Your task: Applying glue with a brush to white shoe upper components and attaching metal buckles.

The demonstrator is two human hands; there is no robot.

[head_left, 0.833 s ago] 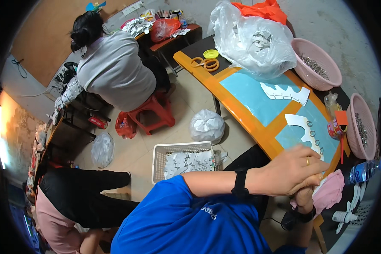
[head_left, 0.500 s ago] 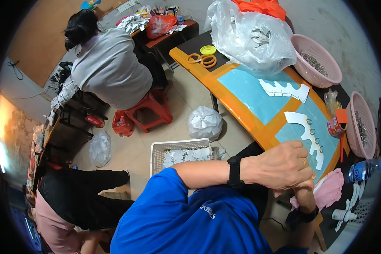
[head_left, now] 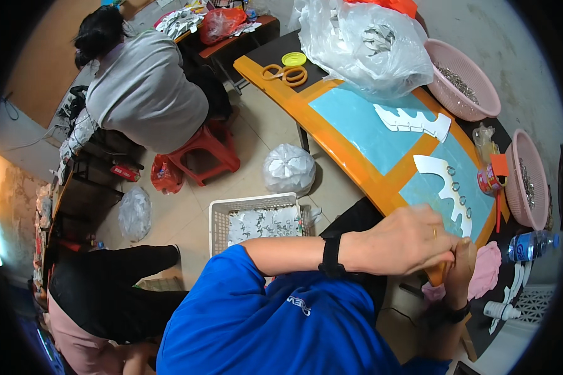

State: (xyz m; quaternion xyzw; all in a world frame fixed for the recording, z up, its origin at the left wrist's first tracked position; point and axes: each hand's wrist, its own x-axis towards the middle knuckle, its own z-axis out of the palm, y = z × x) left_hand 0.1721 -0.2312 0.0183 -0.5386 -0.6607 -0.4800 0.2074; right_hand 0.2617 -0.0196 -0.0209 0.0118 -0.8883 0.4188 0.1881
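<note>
My left hand (head_left: 406,240) reaches across from the left, its fingers curled against my right hand near the table's front edge. Part of the left hand is blurred. My right hand (head_left: 460,269) is upright at the lower right, its thumb side toward the left hand and most of its fingers hidden. Whatever is pinched between them does not show. Just beyond lies a curved white notched piece (head_left: 433,165) with several metal rings along its right side. A second white notched piece (head_left: 411,120) lies farther back. Both rest on light blue sheets (head_left: 356,128) taped to the table.
Orange-handled scissors (head_left: 286,75) and a stuffed clear plastic bag (head_left: 363,53) sit at the table's back. Pink baskets (head_left: 491,103) of metal parts, a water bottle (head_left: 532,245) and pink cloth (head_left: 485,270) are at right. A white crate (head_left: 256,203) stands left; two people sit nearby.
The view has shifted slightly, so the scene sits further left. My hands stay together, but the left hand's fingers have turned and moved, and more of the right thumb shows.
</note>
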